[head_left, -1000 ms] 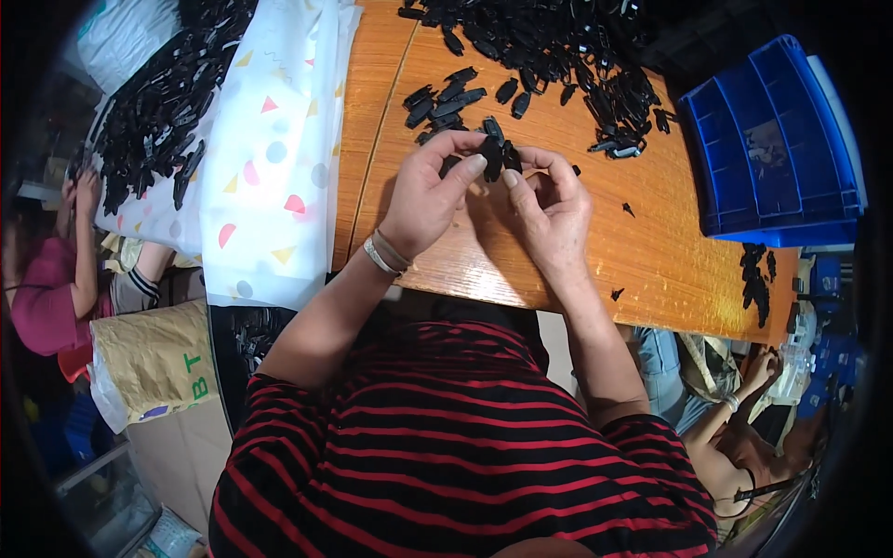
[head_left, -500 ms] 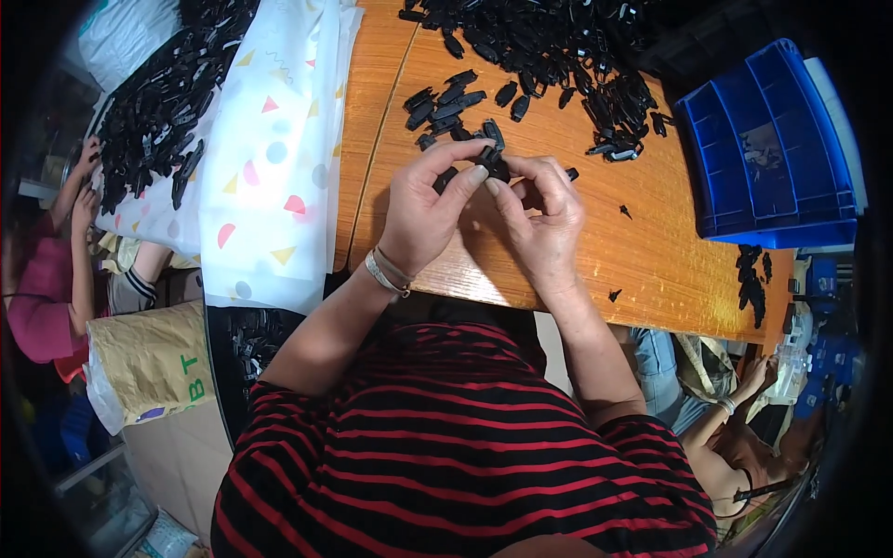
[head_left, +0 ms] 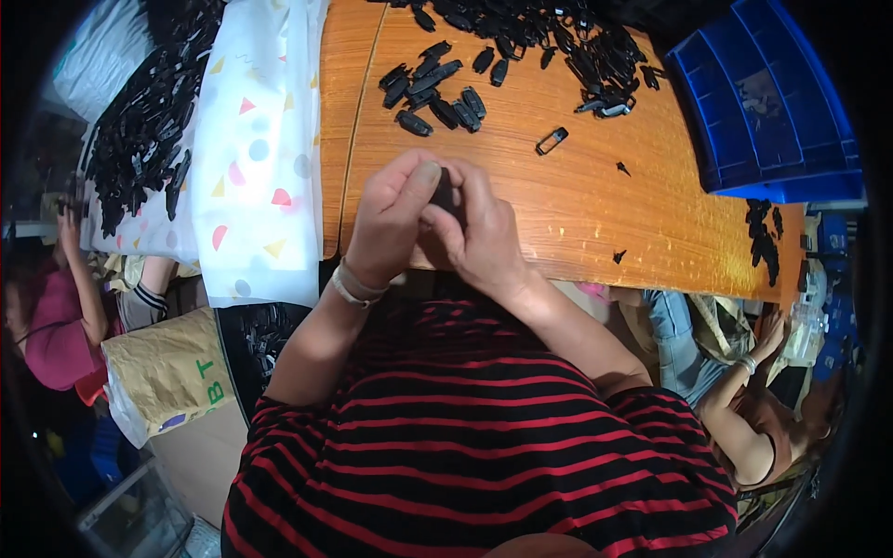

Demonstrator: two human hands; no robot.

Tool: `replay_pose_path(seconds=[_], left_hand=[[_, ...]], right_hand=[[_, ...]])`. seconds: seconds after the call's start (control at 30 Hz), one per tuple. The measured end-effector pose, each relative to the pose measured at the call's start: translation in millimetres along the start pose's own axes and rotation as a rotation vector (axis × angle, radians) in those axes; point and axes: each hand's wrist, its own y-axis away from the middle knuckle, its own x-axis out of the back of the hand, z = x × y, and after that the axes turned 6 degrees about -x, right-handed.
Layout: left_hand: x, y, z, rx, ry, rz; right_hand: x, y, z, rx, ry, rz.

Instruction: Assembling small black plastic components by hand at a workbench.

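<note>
Close to the table's front edge, my left hand (head_left: 391,219) and my right hand (head_left: 484,228) are closed together around a small black plastic part (head_left: 446,190). Much of the part is hidden by my fingers, with the left thumb pressed along its top. Just beyond my hands lies a loose group of oval black plastic pieces (head_left: 430,86). To their right a black rectangular frame (head_left: 552,141) rests alone on the wooden table (head_left: 595,219).
A big heap of black parts (head_left: 530,33) covers the far table. Blue bins (head_left: 763,102) stand at right, near a small black pile (head_left: 763,242). Patterned plastic sheeting (head_left: 251,186) lies at left beside another heap (head_left: 144,149). Other people work on both sides.
Both hands have drawn back toward me with the black part, and the grip around it has shifted. The black frame, mostly covered by my right hand before, now shows fully. The view has shifted slightly.
</note>
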Motion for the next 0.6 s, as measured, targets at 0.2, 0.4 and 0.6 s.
replay_pose_path(seconds=[0.2,0.4,0.6], left_hand=[[10.8,32.8,14.4,0.106,-0.006,0.065],[83.5,141.6,63.6,0.418,-0.654,-0.141],[104.1,210.2,75.8,0.191,-1.396,-0.243]], right_hand=[[-1.5,9.4,-14.6,-0.090,-0.103,-0.255],[60.4,-12.0,16.2,0.163,0.242,-0.365],[118.0,-46.0,74.3,0.149,0.839,-0.105]])
